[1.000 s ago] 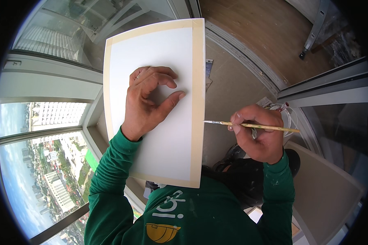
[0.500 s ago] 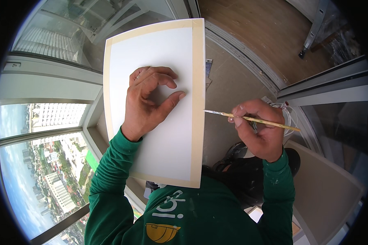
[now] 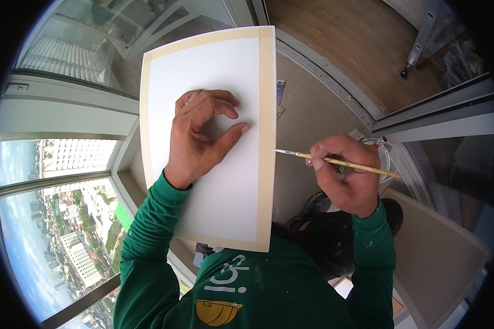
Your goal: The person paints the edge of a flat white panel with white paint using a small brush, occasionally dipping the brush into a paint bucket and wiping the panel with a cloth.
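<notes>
A white rectangular board [image 3: 219,192] stretches away in front of my body, with beige tape [image 3: 266,109] along its edges. My left hand [image 3: 200,131] lies over the board's middle, its fingers curved with a gap between thumb and forefinger; nothing shows in it. Beyond the board's right edge, my right hand [image 3: 348,172] pinches a thin paintbrush [image 3: 292,153] with a yellowish handle. The brush points left, its pale tip near the taped edge; whether it touches cannot be told. Some fingertips of the right hand are hidden.
Tall windows [image 3: 55,230] overlooking a city are at left. A curved-looking sliding door track [image 3: 335,85] crosses at right, with a wooden floor [image 3: 340,49] and a metal ladder leg [image 3: 420,44] past it. White cable [image 3: 391,159] lies behind my right hand; a grey panel [image 3: 433,252] stands lower right.
Very little differs. My right hand and the paintbrush sit slightly lower, the hand a touch further left; the board and my left hand appear shifted a hair to the right.
</notes>
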Motion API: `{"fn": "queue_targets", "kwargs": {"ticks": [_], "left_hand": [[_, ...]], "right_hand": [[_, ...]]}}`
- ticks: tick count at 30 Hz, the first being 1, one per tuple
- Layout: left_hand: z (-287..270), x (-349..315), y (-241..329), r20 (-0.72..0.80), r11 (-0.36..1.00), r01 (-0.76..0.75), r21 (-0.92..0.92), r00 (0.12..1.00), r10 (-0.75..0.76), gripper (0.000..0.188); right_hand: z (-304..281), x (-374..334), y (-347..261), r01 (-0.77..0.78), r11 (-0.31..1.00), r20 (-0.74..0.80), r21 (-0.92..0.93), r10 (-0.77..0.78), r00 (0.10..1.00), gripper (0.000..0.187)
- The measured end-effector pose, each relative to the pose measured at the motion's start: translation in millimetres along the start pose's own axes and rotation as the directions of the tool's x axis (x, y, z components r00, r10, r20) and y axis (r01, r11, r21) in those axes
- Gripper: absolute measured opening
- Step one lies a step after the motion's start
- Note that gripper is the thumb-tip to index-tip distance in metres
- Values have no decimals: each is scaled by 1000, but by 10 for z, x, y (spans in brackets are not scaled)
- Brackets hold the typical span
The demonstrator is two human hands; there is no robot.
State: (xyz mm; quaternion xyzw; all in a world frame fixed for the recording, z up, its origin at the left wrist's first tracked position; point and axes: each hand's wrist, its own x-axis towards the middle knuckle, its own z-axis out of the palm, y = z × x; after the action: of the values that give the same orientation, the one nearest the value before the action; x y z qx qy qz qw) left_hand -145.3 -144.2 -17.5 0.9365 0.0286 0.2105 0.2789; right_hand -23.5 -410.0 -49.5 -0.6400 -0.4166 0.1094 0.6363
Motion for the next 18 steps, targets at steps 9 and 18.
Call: {"fn": "queue_targets", "kwargs": {"ticks": [9, 18], "left_hand": [[-2, 13, 19, -1, 1000, -1, 4, 1000, 1, 26], [3, 11, 8, 0, 1000, -11, 12, 1000, 11, 26]], "right_hand": [[-15, -15, -24, 20, 1000, 34, 14, -21, 999, 11], [-25, -6, -24, 7, 1000, 71, -24, -5, 997, 11]]}}
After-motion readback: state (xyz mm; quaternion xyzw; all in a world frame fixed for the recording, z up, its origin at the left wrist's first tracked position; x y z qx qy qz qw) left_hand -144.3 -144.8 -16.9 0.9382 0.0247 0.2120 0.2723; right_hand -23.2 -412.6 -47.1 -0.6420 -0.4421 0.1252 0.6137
